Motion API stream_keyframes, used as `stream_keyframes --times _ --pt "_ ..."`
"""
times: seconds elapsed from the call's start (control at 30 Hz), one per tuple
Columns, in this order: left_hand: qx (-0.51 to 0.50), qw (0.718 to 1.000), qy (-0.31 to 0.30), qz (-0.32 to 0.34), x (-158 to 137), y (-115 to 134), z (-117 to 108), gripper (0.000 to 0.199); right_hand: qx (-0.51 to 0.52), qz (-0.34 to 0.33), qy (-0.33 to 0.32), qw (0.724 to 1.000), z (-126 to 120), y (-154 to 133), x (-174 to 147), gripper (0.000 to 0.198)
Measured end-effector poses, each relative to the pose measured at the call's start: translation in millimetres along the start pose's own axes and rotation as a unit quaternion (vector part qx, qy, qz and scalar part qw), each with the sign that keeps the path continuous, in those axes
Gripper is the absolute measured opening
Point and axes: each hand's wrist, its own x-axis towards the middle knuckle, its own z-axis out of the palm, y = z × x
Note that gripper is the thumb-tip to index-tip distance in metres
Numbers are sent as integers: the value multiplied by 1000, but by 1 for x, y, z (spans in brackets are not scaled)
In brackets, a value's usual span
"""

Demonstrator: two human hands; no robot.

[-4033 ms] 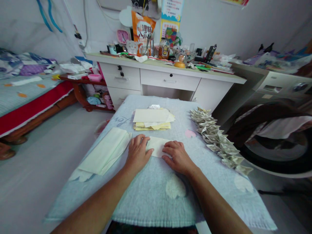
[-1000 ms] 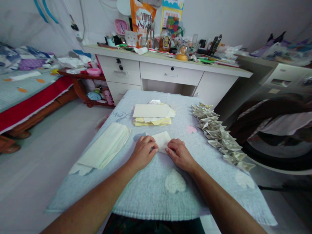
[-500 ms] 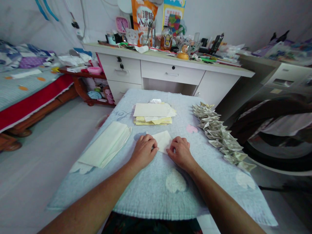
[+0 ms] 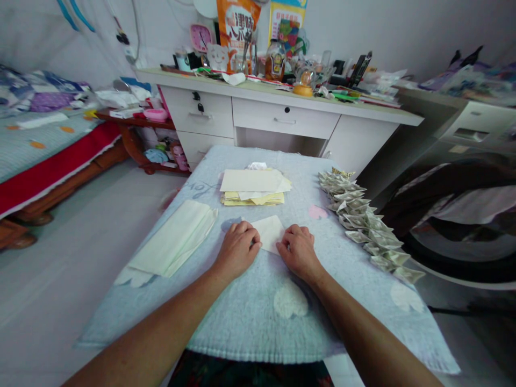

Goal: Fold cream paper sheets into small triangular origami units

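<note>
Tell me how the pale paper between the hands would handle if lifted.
The pale paper looks thin, so it is probably light and would likely bend readily. Lying flat on the blue cloth, it seems unlikely to roll.

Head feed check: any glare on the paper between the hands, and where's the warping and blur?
Head view, centre: diffuse light, no strong glare on the paper, left hand and right hand clearly outlined; head view, right edge: washing machine stretched, leaning, soft in detail.
</note>
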Motion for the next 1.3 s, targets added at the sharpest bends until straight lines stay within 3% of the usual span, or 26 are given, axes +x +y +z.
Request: stream_keyframes --times 0.27,0.47,0.7,0.83,0.97,1.13,1.3 --pt "15 1000 0 -9 2 1 1 4 -8 -16 30 999 1 -2 -1 21" --pt "17 1000 3 -14 2 1 2 3 -17 -6 31 999 -3 -9 -2 6" --pt "25 1000 3 -16 2 1 2 3 27 -141 -27 989 -4 -11 0 24" --pt "15 1000 -5 -13 2 -1 2 6 32 -166 -53 984 -7 -9 -1 25" --pt "-9 1000 -18 -2 3 -5 -1 12 51 -137 -45 988 -9 -9 -4 19" --pt "-28 999 -27 -4 2 -6 -3 16 58 -57 -10 997 -8 -7 -2 40" --pt "-42 999 -34 -6 1 -6 -5 18 82 -63 -33 994 -9 -5 -1 21"
